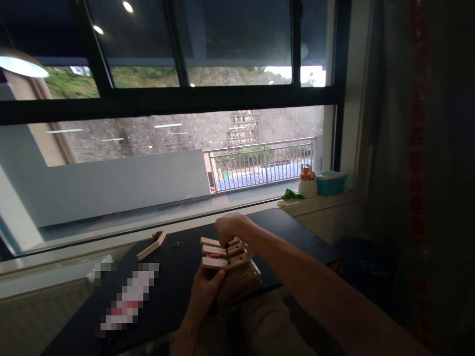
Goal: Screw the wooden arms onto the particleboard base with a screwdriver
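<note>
Several pale wooden pieces (pixel 214 263) lie side by side in front of me, with dark holes or fasteners along their middle. The nearest is gripped at its lower edge by my left hand (pixel 205 287), thumb on the near side. From above, my right hand (pixel 230 228) reaches over the far pieces with its fingers closed; what they hold is hidden, though a small dark bit shows just below them. Something red shows between the pieces. Under them is a brown, plastic-wrapped bundle (pixel 241 284) at the table's near edge.
On the black table (pixel 178 282) lie a curved wooden piece (pixel 152 246), small dark screw-like parts (pixel 177 244) and a blurred-out pale and red item (pixel 128 299). A white container (pixel 308 188), a teal box (pixel 331 184) and something green (pixel 292 194) stand on the windowsill. A radiator (pixel 44 291) is at left.
</note>
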Available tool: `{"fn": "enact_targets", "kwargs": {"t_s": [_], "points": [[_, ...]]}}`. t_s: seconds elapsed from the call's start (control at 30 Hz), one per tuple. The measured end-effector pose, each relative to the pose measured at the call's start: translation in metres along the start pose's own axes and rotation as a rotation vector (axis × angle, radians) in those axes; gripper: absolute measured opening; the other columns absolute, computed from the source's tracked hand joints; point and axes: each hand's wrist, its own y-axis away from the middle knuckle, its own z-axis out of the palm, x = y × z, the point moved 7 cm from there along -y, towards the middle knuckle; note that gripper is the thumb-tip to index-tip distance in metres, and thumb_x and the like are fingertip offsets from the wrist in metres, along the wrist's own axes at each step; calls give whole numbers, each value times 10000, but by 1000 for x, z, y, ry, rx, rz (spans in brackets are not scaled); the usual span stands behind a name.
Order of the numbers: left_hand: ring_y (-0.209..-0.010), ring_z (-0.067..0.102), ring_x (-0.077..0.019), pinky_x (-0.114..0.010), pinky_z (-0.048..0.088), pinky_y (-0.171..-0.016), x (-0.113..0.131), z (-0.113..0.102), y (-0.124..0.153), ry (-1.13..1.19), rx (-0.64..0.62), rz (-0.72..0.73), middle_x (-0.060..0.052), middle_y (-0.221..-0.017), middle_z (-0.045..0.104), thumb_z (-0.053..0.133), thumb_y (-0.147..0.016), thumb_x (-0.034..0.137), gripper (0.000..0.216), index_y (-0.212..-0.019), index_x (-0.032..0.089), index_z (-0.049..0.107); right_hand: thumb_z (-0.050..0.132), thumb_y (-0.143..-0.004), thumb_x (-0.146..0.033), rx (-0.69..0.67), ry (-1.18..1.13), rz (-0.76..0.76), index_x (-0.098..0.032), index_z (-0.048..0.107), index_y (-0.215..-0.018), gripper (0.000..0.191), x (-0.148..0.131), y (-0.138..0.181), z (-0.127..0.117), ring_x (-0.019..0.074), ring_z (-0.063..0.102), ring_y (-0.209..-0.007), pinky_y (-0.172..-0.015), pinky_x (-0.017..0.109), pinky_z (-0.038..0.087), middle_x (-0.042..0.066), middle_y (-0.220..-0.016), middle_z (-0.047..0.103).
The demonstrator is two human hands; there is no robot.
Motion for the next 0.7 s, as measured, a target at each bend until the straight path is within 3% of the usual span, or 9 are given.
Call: {"fn": "enact_targets", "kwargs": {"t_s": [0.2,0.4,0.6,0.7], "points": [[-959,627,-284,-414,451,-895,-5,1,-2,23,12,19,-90,-961,702,713,-586,365,475,-997,153,603,582,-637,-331,39,-136,-36,-91,695,-856,344,9,17,-5,178,599,-576,-471,256,428,102,-776,696],[-992,614,-267,-378,454,-899,-2,0,1,48,23,39,-76,-990,692,697,-611,340,403,-966,167,616,530,-682,-255,311,-288,-118,-148,674,-947,321,20,28,-10,159,598,-710,-548,215,400,68,-865,691],[-989,609,-247,-351,444,-907,0,0,2,58,22,48,-61,-977,692,679,-635,313,354,-953,170,616,480,-793,-319,590,-495,-143,-190,633,-1045,322,24,31,13,146,579,-824,-703,218,406,39,-949,664],[-969,616,-248,-358,443,-904,0,0,2,53,21,39,-59,-966,695,679,-633,304,352,-953,168,623,471,-815,-304,658,-597,-161,-192,609,-1100,335,24,27,24,126,579,-771,-698,208,411,19,-886,664]]}}
